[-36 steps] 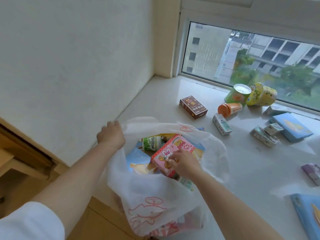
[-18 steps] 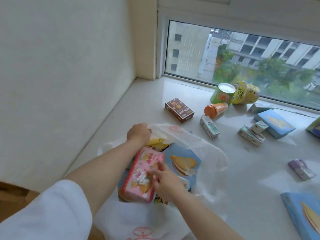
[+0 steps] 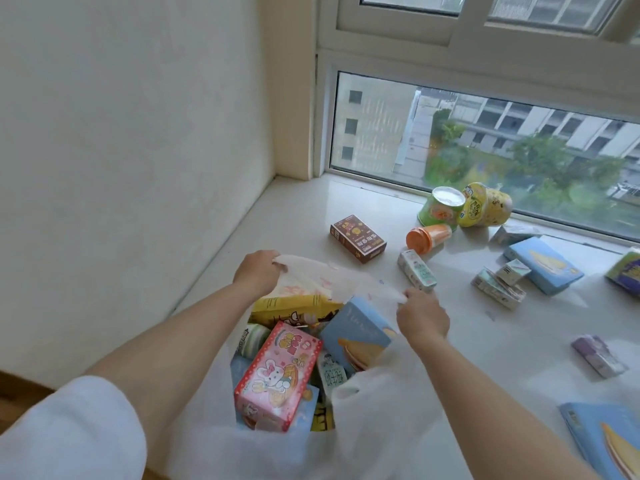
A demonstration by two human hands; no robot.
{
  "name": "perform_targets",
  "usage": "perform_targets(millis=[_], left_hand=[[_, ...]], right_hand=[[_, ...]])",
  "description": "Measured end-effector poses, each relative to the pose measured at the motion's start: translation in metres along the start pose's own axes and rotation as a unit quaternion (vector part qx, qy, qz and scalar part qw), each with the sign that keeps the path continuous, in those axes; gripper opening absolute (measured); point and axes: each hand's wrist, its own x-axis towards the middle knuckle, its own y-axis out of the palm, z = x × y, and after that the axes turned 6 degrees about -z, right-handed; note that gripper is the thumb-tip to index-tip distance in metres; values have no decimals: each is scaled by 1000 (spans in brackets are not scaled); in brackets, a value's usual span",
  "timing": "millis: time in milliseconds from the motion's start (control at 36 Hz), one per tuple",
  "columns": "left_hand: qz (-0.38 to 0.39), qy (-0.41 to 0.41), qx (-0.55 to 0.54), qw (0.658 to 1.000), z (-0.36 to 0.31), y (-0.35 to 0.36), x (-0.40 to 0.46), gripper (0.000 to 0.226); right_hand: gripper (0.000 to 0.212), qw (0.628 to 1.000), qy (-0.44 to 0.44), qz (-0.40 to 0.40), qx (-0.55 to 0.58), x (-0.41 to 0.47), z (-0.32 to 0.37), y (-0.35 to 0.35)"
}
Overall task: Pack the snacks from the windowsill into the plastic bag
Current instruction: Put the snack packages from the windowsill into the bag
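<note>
The white plastic bag (image 3: 346,441) sits at the near edge of the windowsill (image 3: 311,216), mouth pulled open and already pretty stuffed: a pink bunny box (image 3: 277,372) up front, a light blue biscuit box (image 3: 356,330) next to it on the right, a yellow packet (image 3: 294,306) behind those, plus a few smaller bits I can't make out. The left hand (image 3: 258,271) has its fingers curled around the far rim of the bag, and the right hand (image 3: 422,317) is pinching that same rim further to the right, so the plastic is stretched between them. Still out on the sill, beyond the bag: a brown box (image 3: 358,237), a small white carton (image 3: 417,271), an orange cup (image 3: 427,235) on its side, a green tub (image 3: 440,206) and a yellow tub (image 3: 483,204) right by the window (image 3: 485,140). More blue boxes (image 3: 543,265) and little cartons (image 3: 498,285) are off to the right, and a purple pack (image 3: 597,355) too.
</note>
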Motion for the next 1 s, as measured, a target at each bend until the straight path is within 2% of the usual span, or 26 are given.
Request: perform_targets(millis=[28,83,139,194,222,278,333,389,472,583,611,667,722,806,889,1000], left_hand=[[-16,4,-12,1000,-3,-2,2,26],[-72,10,-48,996,-11,-6,8,25],[-135,17,-68,988,-20,-8,14,25],[-161,42,-34,985,-21,-6,18,24],[-143,59,11,988,-19,-5,19,26],[-45,91,144,984,-8,1,19,32],[63,117,281,950,2,8,16,33],[118,131,359,917,6,14,13,30],[161,141,350,912,-5,23,17,34],[299,156,293,895,-32,40,31,96],[331,158,265,892,-41,43,35,102],[360,172,223,890,-64,51,44,97],[341,188,180,903,-88,65,53,79],[290,148,113,939,-112,96,68,53],[267,111,170,942,-117,133,86,44],[319,63,220,920,-121,171,98,49]], right_hand=[[32,998,24,4,62,3,1,-8],[37,989,13,-73,130,11,6,-26],[35,978,-22,-143,150,18,10,-36],[34,975,-82,-162,130,16,9,-35],[36,976,-116,-149,108,15,5,-30],[47,977,-198,-81,17,11,-5,-13],[57,965,-253,15,-68,6,-15,1],[57,954,-269,92,-99,4,-21,13],[52,947,-272,140,-100,6,-26,24],[53,936,-294,191,-33,20,-27,28],[52,933,-292,209,-14,24,-25,27],[53,929,-278,243,25,31,-21,27],[56,936,-224,253,96,40,-16,28],[52,955,-82,191,212,61,-18,38],[33,963,6,179,200,91,-31,55],[27,960,49,246,124,122,-50,85]])
